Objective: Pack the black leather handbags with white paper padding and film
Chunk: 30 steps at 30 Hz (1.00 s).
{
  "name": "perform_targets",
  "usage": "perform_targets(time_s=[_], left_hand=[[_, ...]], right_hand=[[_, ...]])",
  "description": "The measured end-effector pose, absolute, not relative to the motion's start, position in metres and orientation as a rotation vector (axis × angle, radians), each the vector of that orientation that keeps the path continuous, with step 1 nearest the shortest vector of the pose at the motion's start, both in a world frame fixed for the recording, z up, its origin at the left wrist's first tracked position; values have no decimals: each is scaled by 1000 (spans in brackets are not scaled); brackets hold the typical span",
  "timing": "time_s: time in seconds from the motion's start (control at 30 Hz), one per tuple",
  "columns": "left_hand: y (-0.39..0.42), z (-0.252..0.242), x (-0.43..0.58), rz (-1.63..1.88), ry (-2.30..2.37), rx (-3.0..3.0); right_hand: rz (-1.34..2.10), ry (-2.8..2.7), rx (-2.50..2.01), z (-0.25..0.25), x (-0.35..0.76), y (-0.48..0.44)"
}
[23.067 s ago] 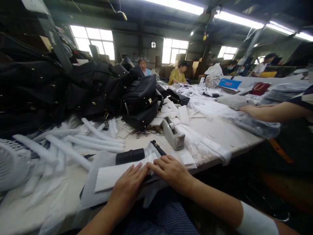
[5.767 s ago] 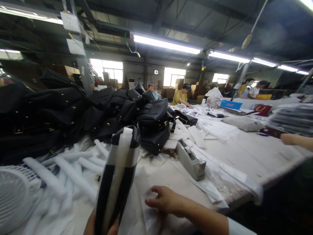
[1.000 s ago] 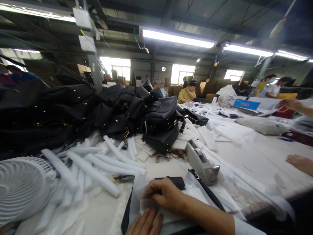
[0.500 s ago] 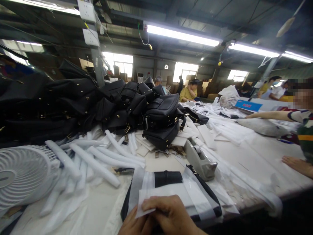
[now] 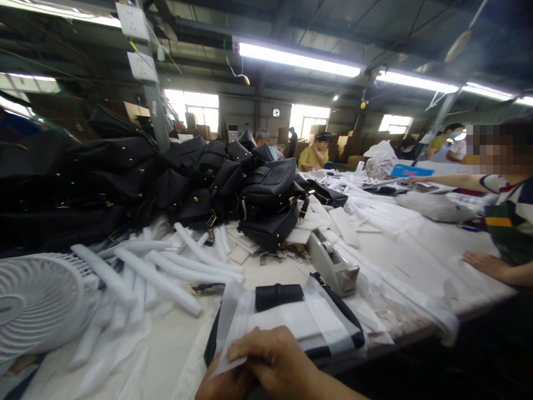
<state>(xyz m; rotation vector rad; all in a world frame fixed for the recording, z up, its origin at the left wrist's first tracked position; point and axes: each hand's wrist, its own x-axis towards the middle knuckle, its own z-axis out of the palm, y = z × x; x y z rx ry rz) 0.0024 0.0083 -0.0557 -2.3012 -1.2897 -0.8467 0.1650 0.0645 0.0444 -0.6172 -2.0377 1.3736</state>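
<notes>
A black handbag [image 5: 278, 296] lies in front of me at the table's near edge. White foam sheet [image 5: 283, 316] and strips of translucent wrapping cover much of its upper side. My right hand [image 5: 277, 358] has its fingers closed on the near left part of a white wrapping sheet [image 5: 229, 361]. Just left of it and partly under it, my left hand [image 5: 225, 383] also pinches this sheet; some of its fingers are hidden. The bag's dark sides and strap show around the wrapping.
A grey tape dispenser [image 5: 333, 264] stands behind the bag. White foam tubes [image 5: 158, 278] and a fan [image 5: 37, 303] are at left, with piled black handbags [image 5: 266, 189] beyond. At right, a co-worker's hand [image 5: 485, 264] rests on the table [image 5: 400, 289].
The view has turned slightly right. Both my hands have shifted a little left and nearer me, and the sheet's raised edge is now lower. The co-worker still reaches across the table.
</notes>
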Motion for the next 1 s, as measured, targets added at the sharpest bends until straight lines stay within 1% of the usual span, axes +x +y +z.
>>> perform_targets(time_s=[0.2, 0.33, 0.4, 0.5, 0.67, 0.77, 1.0], left_hand=[[4, -60, 11, -993, -1344, -2135], [0, -43, 6, -837, -1289, -2281], [0, -34, 6, -817, -1278, -2313], [1, -21, 8, -844, -1270, -2321], [-4, 0, 8, -855, -1390, -2512], [-7, 4, 8, -862, -1498, -2527], [-9, 1, 14, -880, -1531, -2503]], right_hand=[[1161, -2107, -491, 38, 196, 58], [1044, -2217, -343, 31, 206, 58], [1010, -2202, -278, 29, 207, 59], [1048, -2141, -274, 29, 206, 58], [1294, -1928, -528, 35, 204, 56], [1374, -1848, -629, 41, 203, 58], [1287, -1853, -588, 65, 202, 61]])
